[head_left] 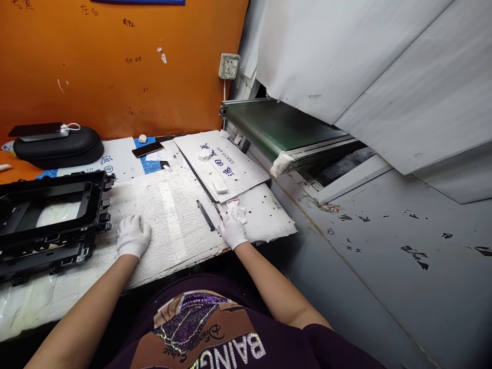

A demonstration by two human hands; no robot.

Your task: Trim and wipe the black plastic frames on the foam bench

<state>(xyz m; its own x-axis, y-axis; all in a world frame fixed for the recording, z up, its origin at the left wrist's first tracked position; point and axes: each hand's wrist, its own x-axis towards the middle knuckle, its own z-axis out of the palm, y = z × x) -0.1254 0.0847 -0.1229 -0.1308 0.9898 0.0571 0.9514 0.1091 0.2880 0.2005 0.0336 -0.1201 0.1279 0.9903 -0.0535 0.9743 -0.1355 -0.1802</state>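
My left hand (132, 237), in a white knit glove, rests on the foam-covered table with its fingers apart and nothing in them. Just left of it lie black plastic frames (98, 205), stacked, with clips along their edges. My right hand (232, 231), gloved alike, is at the table's front edge with fingers closed around the lower end of a thin dark pen-like tool (217, 209); its kind is unclear. Beside it on the left lies a dark slim knife-like tool (205, 214). A crumpled white cloth (237, 210) touches the right hand's far side.
A white board with blue writing (246, 177) holds a small white block (219, 185). Farther back are a phone (148, 149) and a black case (61, 146) with a power bank (42, 131) on top. A green conveyor belt (280, 125) stands at the right.
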